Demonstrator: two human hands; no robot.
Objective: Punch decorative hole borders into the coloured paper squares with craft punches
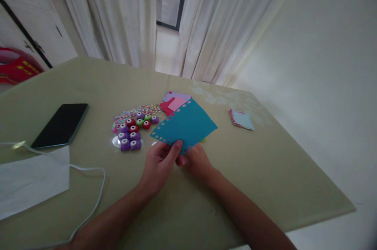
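Note:
Both my hands hold a blue-green sheet of paper [187, 124] a little above the table; small shapes are punched along its left and near edges. My left hand [159, 161] pinches the sheet's near edge, thumb on top. My right hand [196, 159] grips the near corner from below, its fingers mostly hidden under the paper. Just left of the sheet lies a cluster of small purple, red and green craft punches [134, 130], with a scatter of tiny punched paper bits [138, 110] behind them.
A stack of pink, red and lilac papers [175, 101] lies behind the sheet. A small card stack [242, 119] sits to the right. A black phone [61, 124], a white cable [88, 195] and a white paper [29, 181] lie left. The table's edge [338, 212] is near right.

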